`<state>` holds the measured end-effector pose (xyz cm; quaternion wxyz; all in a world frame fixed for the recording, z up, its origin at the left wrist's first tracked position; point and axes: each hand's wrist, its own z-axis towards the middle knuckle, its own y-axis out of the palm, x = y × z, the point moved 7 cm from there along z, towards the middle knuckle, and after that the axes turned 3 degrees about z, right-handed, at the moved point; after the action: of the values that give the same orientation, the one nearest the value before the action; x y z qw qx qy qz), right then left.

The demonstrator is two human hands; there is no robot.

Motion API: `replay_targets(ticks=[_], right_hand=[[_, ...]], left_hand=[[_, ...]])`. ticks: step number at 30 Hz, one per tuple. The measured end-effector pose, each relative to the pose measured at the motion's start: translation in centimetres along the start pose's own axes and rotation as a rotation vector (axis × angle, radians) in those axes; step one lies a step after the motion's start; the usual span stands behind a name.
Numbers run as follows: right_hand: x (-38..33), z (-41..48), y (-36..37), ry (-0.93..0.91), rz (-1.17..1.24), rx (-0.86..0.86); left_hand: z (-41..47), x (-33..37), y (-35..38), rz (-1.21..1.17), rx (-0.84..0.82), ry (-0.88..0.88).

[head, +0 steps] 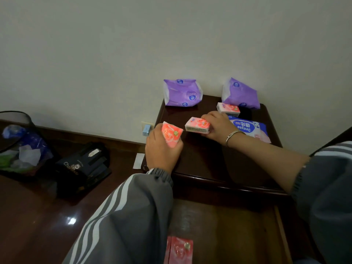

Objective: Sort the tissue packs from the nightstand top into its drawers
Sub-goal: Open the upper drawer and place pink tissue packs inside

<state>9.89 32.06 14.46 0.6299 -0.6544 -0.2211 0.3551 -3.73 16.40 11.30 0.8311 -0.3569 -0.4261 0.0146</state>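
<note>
The dark nightstand (200,155) is standing with its drawer (282,235) pulled open below its front edge. A left purple pack (181,93) and a right purple pack (241,96) are sitting along the nightstand's back edge, and a blue wipes pack (249,128) is lying at its right side. The left hand (160,149) is curling its fingers round a coral tissue pack (170,133) at the nightstand's left edge. The right hand (219,126) is gripping a pink tissue pack (198,125) at the nightstand's centre. A small pink pack (228,109) is lying toward its back right, and a red pack (180,250) is resting in the drawer.
</note>
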Motion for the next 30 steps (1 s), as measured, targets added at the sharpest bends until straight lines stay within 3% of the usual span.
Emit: replay_targets(ticks=[5,8,11,15,22,26,30], right_hand=[[-0.7,-6.4,-3.7,0.129,0.400,0.216],[-0.3,-11.7,-3.2,0.271,0.786,0.254],[-0.4,-17.2,-0.9,0.397,1.128,0.212],[-0.7,-21.9,0.0,0.454,1.318,0.322],[-4.1,-26.3,1.1,0.434,1.305,0.232],[-5.3,-28.3,3.1,0.483,1.180,0.116],[-6.2,-28.1,5.5,0.491,0.891,0.016]], left_hand=[[0.2,-0.1,-1.7,-0.260,0.014,-0.113],[-0.2,-1.0,-2.6,-0.337,-0.029,-0.234],[-1.1,-2.0,-3.5,-0.267,-0.088,-0.260],[-2.1,-2.3,-4.2,-0.111,-0.239,-0.290],[-5.2,-2.0,-6.1,0.058,-0.458,-0.340],[-9.0,-4.7,-9.3,-0.094,-0.400,-0.493],[-14.6,-8.0,-11.6,-0.347,-0.325,-0.725]])
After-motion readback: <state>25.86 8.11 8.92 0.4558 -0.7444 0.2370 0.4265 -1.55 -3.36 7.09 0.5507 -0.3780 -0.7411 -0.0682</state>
